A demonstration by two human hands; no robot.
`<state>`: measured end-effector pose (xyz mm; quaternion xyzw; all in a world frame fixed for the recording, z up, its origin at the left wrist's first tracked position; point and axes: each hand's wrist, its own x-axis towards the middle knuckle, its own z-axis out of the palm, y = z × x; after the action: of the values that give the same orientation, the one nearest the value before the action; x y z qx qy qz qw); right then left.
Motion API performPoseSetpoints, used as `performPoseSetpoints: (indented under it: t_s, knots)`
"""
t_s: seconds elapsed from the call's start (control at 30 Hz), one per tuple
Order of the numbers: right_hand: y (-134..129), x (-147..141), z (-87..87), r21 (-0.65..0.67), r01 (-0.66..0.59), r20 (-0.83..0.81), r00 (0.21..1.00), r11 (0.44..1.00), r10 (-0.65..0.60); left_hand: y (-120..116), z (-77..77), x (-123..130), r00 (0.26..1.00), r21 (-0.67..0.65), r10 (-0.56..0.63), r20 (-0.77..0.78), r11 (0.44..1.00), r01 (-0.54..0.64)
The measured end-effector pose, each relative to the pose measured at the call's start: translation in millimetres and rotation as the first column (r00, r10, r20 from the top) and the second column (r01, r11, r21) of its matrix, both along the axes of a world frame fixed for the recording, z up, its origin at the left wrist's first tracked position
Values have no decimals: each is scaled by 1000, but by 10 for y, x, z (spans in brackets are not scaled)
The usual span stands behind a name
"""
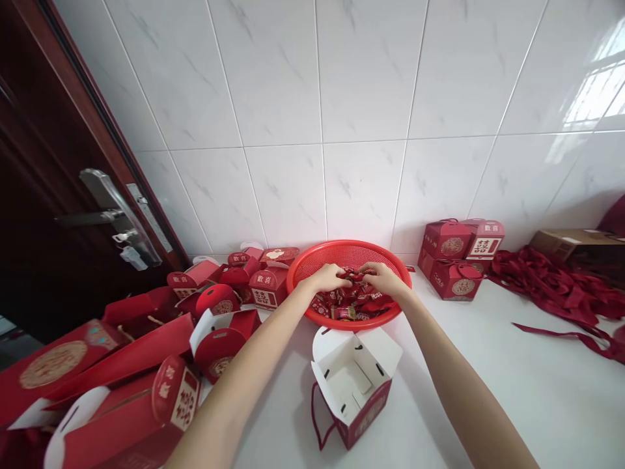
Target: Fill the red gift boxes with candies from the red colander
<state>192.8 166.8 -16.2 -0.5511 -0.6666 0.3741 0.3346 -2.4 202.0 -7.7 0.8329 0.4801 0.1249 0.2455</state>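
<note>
My left hand (329,278) and right hand (383,279) dip into red sweets (349,303) with curled fingers; I cannot tell their grip. The red basket (364,248) sits at the bench's (420,404) back edge, behind an open box (355,384).

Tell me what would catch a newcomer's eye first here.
The bright red basket against the tiled wall, with both hands among its shiny wrapped pieces. Next, the open box with a white inside, just in front, then the crowd of red boxes at left.
</note>
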Motion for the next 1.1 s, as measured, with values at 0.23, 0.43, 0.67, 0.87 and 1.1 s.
performPoseSetpoints:
  t_s: [0.23, 0.43, 0.67, 0.87, 1.1]
  knots:
    - [-89, 46, 57, -4, 106, -327, 940, 994, -102, -27, 48, 12, 980, 72, 1, 199, 997, -15]
    - [-98, 43, 63, 2, 110, -459, 883, 994, -97, -43, 40, 27, 949, 42, -65, 310, 998, 55]
    - [-88, 53, 34, 20, 136, -522, 847, 991, -106, -28, 31, 66, 942, -1, -68, 328, 997, 72]
    - [-53, 75, 5, 43, 238, -563, 808, 970, -173, -15, -2, 42, 982, -2, -59, 177, 998, 60]
    - [-40, 79, -5, 26, 263, -558, 804, 964, -204, -89, -6, 151, 974, -71, -198, -108, 979, 191]
